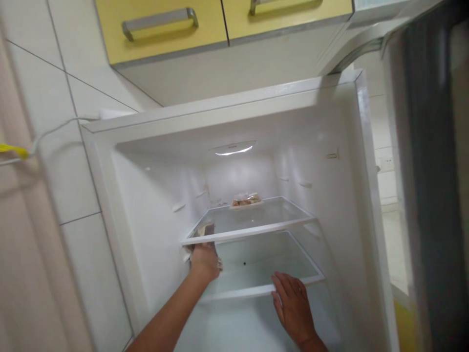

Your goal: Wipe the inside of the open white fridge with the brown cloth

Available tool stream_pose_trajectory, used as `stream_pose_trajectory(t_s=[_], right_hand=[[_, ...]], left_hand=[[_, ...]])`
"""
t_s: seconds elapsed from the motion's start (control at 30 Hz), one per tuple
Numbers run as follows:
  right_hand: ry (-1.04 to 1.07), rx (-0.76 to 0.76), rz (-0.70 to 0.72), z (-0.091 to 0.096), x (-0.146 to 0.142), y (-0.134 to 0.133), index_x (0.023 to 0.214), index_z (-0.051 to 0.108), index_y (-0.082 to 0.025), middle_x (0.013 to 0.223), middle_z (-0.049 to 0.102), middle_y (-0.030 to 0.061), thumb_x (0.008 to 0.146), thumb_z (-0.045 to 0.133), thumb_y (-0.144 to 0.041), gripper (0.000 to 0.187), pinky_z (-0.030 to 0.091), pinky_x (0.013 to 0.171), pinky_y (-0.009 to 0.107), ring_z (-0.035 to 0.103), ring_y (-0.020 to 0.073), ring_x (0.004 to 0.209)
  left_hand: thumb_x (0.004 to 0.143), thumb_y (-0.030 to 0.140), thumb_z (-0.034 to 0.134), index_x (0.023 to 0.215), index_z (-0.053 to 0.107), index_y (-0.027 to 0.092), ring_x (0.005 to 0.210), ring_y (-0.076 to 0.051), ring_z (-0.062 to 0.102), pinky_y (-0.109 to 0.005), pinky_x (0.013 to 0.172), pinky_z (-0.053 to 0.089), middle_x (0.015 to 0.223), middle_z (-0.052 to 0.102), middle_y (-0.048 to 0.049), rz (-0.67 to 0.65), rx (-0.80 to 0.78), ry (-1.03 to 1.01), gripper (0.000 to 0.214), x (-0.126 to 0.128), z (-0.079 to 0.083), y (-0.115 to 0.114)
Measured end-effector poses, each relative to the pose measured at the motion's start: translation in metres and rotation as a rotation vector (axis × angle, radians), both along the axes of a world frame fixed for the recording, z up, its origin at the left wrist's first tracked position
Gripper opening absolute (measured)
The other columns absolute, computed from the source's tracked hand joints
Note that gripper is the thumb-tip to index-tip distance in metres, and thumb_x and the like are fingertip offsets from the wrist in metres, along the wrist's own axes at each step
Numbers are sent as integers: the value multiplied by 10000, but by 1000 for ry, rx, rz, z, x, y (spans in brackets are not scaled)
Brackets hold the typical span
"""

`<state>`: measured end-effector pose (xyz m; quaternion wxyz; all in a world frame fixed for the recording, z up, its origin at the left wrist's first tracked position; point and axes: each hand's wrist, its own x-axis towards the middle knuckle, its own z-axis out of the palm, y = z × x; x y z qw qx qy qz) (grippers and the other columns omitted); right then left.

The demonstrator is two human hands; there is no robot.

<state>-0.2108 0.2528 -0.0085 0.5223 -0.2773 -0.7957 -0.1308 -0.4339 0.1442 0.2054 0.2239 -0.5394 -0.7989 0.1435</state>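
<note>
I look into an open white fridge (351, 161) with two glass shelves. My left hand (204, 261) reaches in under the front left corner of the upper shelf (256, 229). Its fingers are closed on a cloth (205, 230) that shows through the glass and below the hand. My right hand (293, 305) lies flat, fingers stretched, on the front rim of the lower shelf (256, 291). A wrapped tray of food (246, 200) sits at the back of the upper shelf.
The dark fridge door (428, 195) stands open at the right. Yellow cabinets with metal handles (161, 22) hang above the fridge. A tiled wall (54, 146) with a white cable and a yellow tag (12, 150) runs along the left.
</note>
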Motion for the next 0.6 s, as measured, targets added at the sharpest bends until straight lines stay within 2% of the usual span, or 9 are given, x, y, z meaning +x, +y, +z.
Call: stream_pose_trajectory(t_s=[0.1, 0.17, 0.27, 0.33, 0.4, 0.47, 0.53, 0.6], right_hand=[[18, -4, 9, 5, 1, -4, 1264, 616, -266, 1239, 725, 42, 958, 521, -239, 322, 388, 1060, 413, 627, 213, 1158], [32, -1, 14, 8, 2, -7, 1250, 623, -247, 1226, 728, 46, 959, 523, -225, 309, 394, 1060, 416, 627, 215, 1149], [51, -14, 30, 13, 2, -11, 1245, 627, -236, 1219, 730, 46, 961, 519, -202, 305, 398, 1066, 416, 623, 218, 1149], [91, -30, 47, 15, 1, -14, 1239, 632, -237, 1208, 735, 41, 960, 520, -195, 303, 404, 1067, 414, 625, 218, 1146], [135, -39, 61, 17, 0, -16, 1222, 641, -240, 1198, 741, 32, 957, 522, -195, 294, 409, 1065, 416, 628, 219, 1143], [152, -42, 68, 18, -1, -17, 1210, 648, -244, 1198, 743, 28, 956, 516, -192, 291, 408, 1067, 421, 630, 221, 1142], [159, -46, 69, 19, -1, -18, 1205, 651, -245, 1196, 744, 31, 958, 503, -188, 293, 408, 1066, 422, 633, 220, 1138], [162, -52, 66, 20, 0, -19, 1208, 648, -247, 1188, 745, 33, 957, 495, -185, 300, 409, 1067, 418, 635, 214, 1135]], left_hand=[[792, 446, 617, 1088, 763, 57, 1421, -477, 432, -615, 1030, 428, 1283, 680, -315, 45, -67, 79, 510, 24, -1, -46], [778, 490, 616, 1135, 748, 54, 1454, -455, 398, -589, 1012, 456, 1380, 618, -320, 35, -90, 130, 578, 32, -12, -81], [695, 525, 706, 1336, 646, 180, 1437, -443, 431, -617, 1009, 472, 1552, 489, -241, -25, -50, 195, 730, 26, -44, -131], [664, 399, 749, 1437, 541, 231, 1467, -439, 402, -646, 1054, 448, 1596, 439, -203, -61, -16, 281, 819, 16, -67, -154], [687, 279, 721, 1466, 500, 259, 1490, -410, 386, -625, 1095, 433, 1618, 408, -176, -61, -31, 355, 809, 7, -83, -165], [708, 279, 709, 1474, 488, 246, 1500, -408, 371, -620, 1102, 427, 1619, 400, -182, -52, -78, 372, 798, 5, -86, -163], [721, 361, 718, 1472, 492, 234, 1492, -417, 381, -627, 1088, 429, 1608, 415, -192, -36, -110, 338, 795, 10, -77, -150], [721, 434, 724, 1458, 514, 216, 1465, -413, 421, -611, 1075, 437, 1590, 443, -204, 6, -124, 286, 796, 18, -61, -130]])
